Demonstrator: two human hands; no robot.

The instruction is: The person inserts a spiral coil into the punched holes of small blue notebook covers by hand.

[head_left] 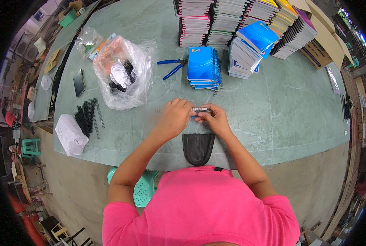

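Note:
My right hand [215, 121] pinches a small notebook [200, 110], held on edge so that its punched spine faces up. A bit of blue cover shows below the spine. My left hand [175, 118] is closed at the spine's left end, its fingers bent over. A thin coil, blurred, seems to stick out to the left of it. Just beyond my hands lies a stack of blue spiral notebooks [201, 63]. Blue-handled pliers [172, 67] rest beside that stack. Nearer to me, a black rounded pad [198, 148] sits at the table edge.
Loose black spiral coils [86, 117] lie by a white wrapped bundle [71, 134] at left. Behind them are a phone [79, 83] and a clear plastic bag [140, 88] of scraps. Tall notebook stacks [193, 30], more blue booklets [242, 59] and a cardboard box [317, 53] stand at far right.

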